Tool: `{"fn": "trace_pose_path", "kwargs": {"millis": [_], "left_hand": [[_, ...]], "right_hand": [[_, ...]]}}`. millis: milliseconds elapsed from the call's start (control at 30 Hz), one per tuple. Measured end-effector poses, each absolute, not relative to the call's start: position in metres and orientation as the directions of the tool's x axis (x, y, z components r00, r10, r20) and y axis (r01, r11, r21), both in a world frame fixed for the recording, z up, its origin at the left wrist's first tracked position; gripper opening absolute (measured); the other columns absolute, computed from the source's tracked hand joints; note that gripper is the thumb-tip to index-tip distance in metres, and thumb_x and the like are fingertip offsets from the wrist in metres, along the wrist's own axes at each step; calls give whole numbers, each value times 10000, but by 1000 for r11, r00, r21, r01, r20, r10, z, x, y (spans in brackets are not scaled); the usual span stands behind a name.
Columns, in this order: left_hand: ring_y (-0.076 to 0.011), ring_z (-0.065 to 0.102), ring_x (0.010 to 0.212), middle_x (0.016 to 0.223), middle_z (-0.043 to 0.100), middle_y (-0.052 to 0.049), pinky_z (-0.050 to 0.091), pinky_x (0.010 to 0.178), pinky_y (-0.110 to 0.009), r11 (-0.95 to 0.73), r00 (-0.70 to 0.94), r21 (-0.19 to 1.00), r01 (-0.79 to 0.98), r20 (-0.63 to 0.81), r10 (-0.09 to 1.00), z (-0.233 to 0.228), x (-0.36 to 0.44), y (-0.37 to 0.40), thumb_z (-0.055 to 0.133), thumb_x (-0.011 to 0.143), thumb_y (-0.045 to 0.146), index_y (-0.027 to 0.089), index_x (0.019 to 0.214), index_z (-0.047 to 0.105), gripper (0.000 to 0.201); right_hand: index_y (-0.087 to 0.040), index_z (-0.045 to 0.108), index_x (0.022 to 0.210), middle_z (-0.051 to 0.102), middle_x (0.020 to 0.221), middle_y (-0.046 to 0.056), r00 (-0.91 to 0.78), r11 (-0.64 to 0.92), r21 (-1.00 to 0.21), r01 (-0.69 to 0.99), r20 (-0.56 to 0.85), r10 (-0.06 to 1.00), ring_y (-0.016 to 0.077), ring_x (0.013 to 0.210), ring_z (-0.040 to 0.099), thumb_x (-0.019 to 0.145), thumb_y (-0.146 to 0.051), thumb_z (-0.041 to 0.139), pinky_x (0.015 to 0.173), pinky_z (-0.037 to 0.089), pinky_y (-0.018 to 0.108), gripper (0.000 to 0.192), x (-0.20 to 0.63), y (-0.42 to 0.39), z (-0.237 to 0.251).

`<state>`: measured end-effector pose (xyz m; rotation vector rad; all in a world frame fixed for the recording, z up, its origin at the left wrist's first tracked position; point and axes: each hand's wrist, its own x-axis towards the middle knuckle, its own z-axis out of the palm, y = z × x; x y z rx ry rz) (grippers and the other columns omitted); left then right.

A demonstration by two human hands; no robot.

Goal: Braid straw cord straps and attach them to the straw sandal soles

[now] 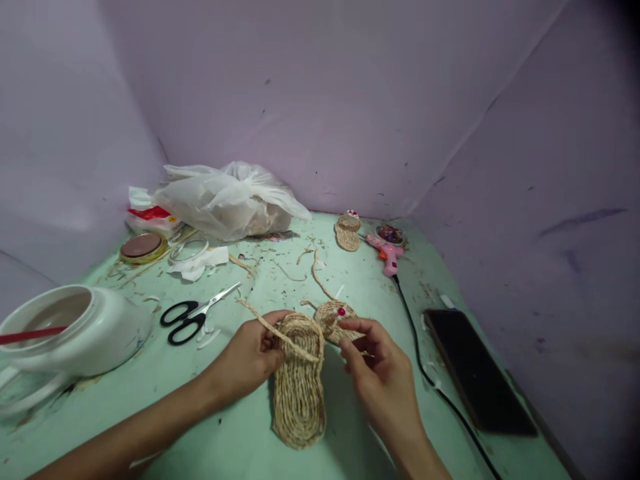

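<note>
My left hand [255, 353] grips the left edge of a woven straw slipper sole [299, 400], its fingers behind and its thumb on the near side. A twisted straw cord [275, 330] crosses the top of the sole, its loose end sticking out to the upper left. To the right of the sole, my right hand [383, 367] has thumb and index finger brought together; what is between them is too small to make out. Right above its index fingertip shows a red bead [341, 311]. Behind these fingers lies a second woven straw piece [326, 315], partly hidden.
Black-handled scissors [193, 320] and a white pot [110, 327] stand left. Farther back are a plastic bag [230, 203], tape roll [189, 250] and small finished slipper [348, 233]. A pink glue gun [386, 253], its black cord [417, 353] and a phone [477, 373] lie right.
</note>
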<state>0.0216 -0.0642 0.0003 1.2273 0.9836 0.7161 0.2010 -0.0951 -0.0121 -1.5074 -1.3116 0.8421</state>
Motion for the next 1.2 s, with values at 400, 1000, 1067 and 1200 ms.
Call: {"fn": "trace_pose_path", "kwargs": {"millis": [400,1000,1067,1200], "left_hand": [[-134,601,688,967,620,-46,471,609,-239,136,342,924,357,-265,901,-17,20,-74,488,727,147,178,1278,337,572],[-136,570,644,699,593,-9,469,591,-237,94,181,867,489,-206,962,-29,14,-87,531,708,181,160,749,575,64],[-139,575,646,707,598,-15,472,590,-240,136,196,869,477,-256,947,-28,14,-86,529,711,194,156,773,570,84],[-129,561,634,773,596,-24,465,579,-240,100,233,835,541,-263,936,-15,9,-87,540,712,211,154,922,561,219]], "right_hand": [[-215,636,935,666,925,53,-130,153,-939,309,118,985,200,877,611,802,-173,507,746,480,315,190,203,-90,-31],[-217,645,952,661,954,68,14,111,-932,345,123,992,210,880,607,775,-186,565,781,482,355,196,194,-103,-50],[-217,643,957,657,970,69,6,141,-928,345,152,988,210,919,599,779,-174,557,817,468,360,202,194,-103,-50],[-214,645,956,659,962,70,1,153,-930,335,163,987,211,927,599,780,-169,549,821,468,365,205,193,-103,-48]]}}
